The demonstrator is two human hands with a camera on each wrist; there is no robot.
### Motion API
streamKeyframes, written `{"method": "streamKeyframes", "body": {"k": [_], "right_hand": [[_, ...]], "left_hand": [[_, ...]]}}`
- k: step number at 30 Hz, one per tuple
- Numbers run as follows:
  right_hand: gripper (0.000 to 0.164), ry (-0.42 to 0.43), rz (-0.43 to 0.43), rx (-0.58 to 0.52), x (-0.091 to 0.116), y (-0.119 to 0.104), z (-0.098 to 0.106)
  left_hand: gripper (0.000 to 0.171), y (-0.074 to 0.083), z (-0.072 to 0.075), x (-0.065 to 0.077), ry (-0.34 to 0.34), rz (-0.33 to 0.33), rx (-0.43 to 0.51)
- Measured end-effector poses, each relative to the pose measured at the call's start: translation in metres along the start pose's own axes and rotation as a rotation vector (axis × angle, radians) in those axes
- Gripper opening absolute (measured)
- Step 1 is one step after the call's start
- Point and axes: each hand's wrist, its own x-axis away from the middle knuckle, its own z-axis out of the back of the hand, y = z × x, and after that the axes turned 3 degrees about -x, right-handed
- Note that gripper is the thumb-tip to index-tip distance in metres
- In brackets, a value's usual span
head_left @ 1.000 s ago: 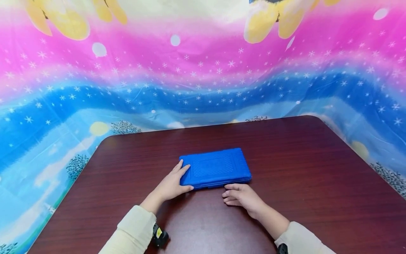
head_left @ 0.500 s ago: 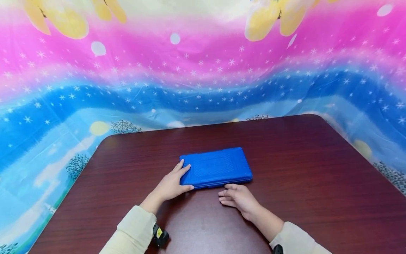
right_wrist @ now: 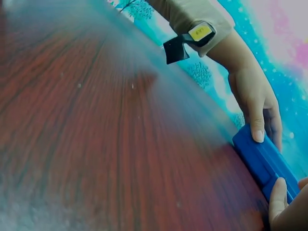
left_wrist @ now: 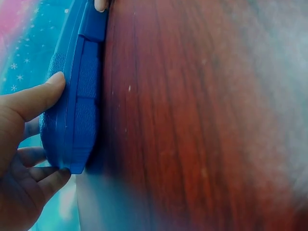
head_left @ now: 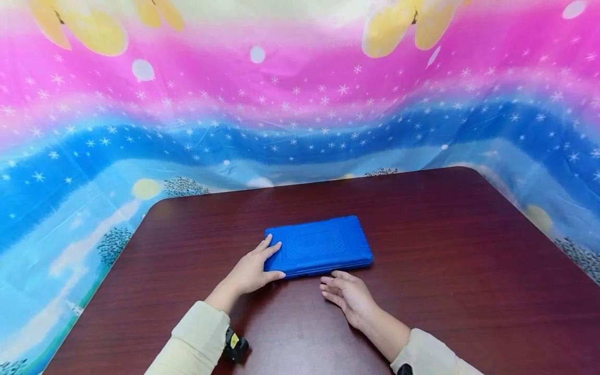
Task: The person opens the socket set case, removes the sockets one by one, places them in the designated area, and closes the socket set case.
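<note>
A closed blue plastic case (head_left: 323,242) with a textured lid lies flat on the table. My left hand (head_left: 248,272) holds its left end; in the left wrist view the thumb (left_wrist: 56,84) presses the case (left_wrist: 72,96) while the other fingers bend round the end. My right hand (head_left: 349,296) is at the front side, right of the middle, with fingers loosely bent. In the left wrist view a fingertip (left_wrist: 100,5) of it touches a latch (left_wrist: 93,21) on the front. The right wrist view shows its thumb (right_wrist: 277,195) against the case (right_wrist: 260,154).
A dark red-brown wooden table (head_left: 445,250) with rounded corners bears the case. Behind it and at both sides hangs a pink and blue patterned cloth (head_left: 300,125). A black wrist camera (head_left: 236,346) is strapped at the left sleeve (head_left: 197,333).
The right hand has shifted a little to the left along the case's front and turned slightly. The left hand keeps its hold. The case stays closed and in place.
</note>
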Motion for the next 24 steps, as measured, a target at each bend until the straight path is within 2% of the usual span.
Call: {"method": "streamKeyframes", "body": {"k": [7,16,20,24], "right_hand": [[0.048,0.037,0.002,-0.162,0.002,-0.001,-0.008],[0.051,0.039,0.023,-0.298,-0.001,-0.003,-0.022],[0.051,0.042,0.009,-0.322,-0.003,0.000,-0.021],[0.050,0.049,0.011,-0.271,-0.006,0.002,-0.020]], "left_hand": [[0.070,-0.004,0.000,0.000,-0.023,0.006,0.054],[0.072,-0.010,0.001,-0.003,-0.018,0.009,0.099],[0.072,-0.010,0.003,-0.003,-0.026,0.009,0.109],[0.071,-0.009,0.004,-0.003,-0.023,0.006,0.115]]}}
